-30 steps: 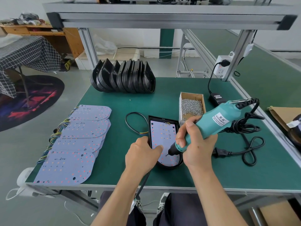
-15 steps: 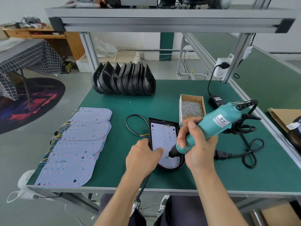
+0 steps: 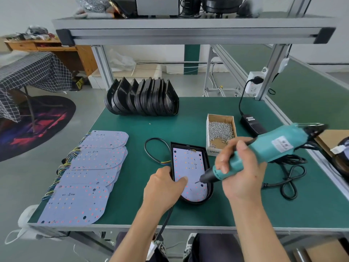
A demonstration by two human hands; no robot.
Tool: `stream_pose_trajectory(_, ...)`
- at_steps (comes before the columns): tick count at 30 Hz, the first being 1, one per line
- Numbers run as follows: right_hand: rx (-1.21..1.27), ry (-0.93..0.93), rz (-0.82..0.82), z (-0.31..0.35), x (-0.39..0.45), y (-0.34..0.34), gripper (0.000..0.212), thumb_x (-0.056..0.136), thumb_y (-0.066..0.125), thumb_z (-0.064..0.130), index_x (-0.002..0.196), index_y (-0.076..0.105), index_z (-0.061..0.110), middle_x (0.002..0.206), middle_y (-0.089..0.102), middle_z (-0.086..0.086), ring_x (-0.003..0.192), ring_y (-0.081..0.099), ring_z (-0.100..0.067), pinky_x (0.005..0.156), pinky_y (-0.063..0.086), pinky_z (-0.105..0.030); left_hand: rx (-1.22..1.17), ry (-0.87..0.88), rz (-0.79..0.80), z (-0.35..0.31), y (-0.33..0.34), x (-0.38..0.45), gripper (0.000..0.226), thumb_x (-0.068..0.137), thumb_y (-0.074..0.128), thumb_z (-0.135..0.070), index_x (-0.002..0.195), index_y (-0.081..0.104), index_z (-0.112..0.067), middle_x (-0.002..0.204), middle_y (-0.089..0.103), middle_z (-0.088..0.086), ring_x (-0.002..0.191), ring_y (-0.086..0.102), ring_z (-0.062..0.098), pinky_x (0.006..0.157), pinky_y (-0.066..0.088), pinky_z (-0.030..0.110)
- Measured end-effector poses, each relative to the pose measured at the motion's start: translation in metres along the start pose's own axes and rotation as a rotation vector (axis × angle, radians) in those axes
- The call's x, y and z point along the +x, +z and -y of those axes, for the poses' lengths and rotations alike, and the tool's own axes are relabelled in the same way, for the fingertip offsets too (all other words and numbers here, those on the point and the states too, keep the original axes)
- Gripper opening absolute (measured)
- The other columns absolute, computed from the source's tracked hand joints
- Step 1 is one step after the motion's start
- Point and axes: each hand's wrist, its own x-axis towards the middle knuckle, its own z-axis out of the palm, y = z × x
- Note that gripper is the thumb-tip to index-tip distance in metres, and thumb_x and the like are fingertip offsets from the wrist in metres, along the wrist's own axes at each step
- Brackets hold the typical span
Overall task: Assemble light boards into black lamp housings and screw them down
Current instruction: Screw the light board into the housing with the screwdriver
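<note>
Change since the earlier frames: the teal electric screwdriver [image 3: 264, 154] is tilted lower, and its bit tip now sits just above the near, rounded end of the board.

Right hand [image 3: 239, 167]: fingers curled round the screwdriver's front barrel, clamped on it.

Left hand [image 3: 162, 188]: rests on the housing's left rim, thumb laid flat on the board, fingers relaxed and gripping nothing.

Black plastic lamp housing [image 3: 208, 163]: flat on the green bench mat [image 3: 188, 118], near front centre, with a pale lilac LED light board [image 3: 188, 167] seated inside it. A black cable [image 3: 151, 148] loops out from its far left corner.

Spare pale lilac light boards [image 3: 88, 173]: overlapping row at left, coloured wires along their left edge.

Stack of empty black housings [image 3: 141, 99]: standing on edge at the far side of the mat.

Open cardboard box of silver screws [image 3: 221, 129]: just right of the working housing's far end.

Black power adapter [image 3: 251, 121]: beyond the box, its lead plugged into a white wall socket [image 3: 254, 86].
</note>
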Motion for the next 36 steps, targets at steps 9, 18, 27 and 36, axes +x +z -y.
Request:
stream_pose_trajectory(9, 0.321, 0.165, -0.233, 0.01, -0.001, -0.063, 0.025, 0.101, 0.047, 0.031, 0.085, 0.062, 0.02, 0.061, 0.048, 0.007, 0.044, 0.036, -0.004, 0.048, 0.037, -0.019, -0.061, 0.193, -0.279, -0.02, -0.026, 0.006, 0.024, 0.089, 0.071, -0.049, 0.084, 0.065, -0.026, 0.07, 0.065, -0.014, 0.077, 0.063, 0.014, 0.073, 0.049, 0.032)
stream_pose_trajectory(18, 0.33, 0.206, -0.273, -0.004, -0.016, -0.081, 0.029, 0.101, 0.045, 0.028, 0.082, 0.066, 0.019, 0.057, 0.045, 0.006, 0.04, 0.035, -0.004, 0.044, 0.036, -0.019, 0.374, 0.695, -0.09, -0.125, 0.03, 0.081, 0.013, 0.095, 0.065, -0.028, 0.098, 0.078, -0.028, 0.092, 0.073, -0.006, 0.111, 0.048, 0.021, 0.091, 0.03, 0.036)
stream_pose_trajectory(27, 0.401, 0.241, -0.293, -0.006, -0.02, -0.081, 0.031, 0.099, 0.046, 0.024, 0.08, 0.067, 0.015, 0.056, 0.047, 0.002, 0.039, 0.036, -0.006, 0.041, 0.038, -0.021, 0.943, 0.617, 0.013, -0.15, 0.072, 0.124, 0.028, 0.087, 0.066, -0.011, 0.066, 0.049, -0.021, 0.086, 0.056, 0.0, 0.105, 0.043, 0.025, 0.089, 0.028, 0.043)
stream_pose_trajectory(36, 0.363, 0.23, -0.283, -0.008, -0.02, -0.08, 0.023, 0.094, 0.05, 0.025, 0.081, 0.065, 0.013, 0.056, 0.046, 0.0, 0.038, 0.036, -0.007, 0.042, 0.037, -0.021, 0.931, 0.691, 0.063, -0.152, 0.074, 0.13, 0.03, 0.091, 0.061, -0.027, 0.065, 0.05, -0.019, 0.072, 0.048, -0.002, 0.098, 0.037, 0.025, 0.094, 0.028, 0.047)
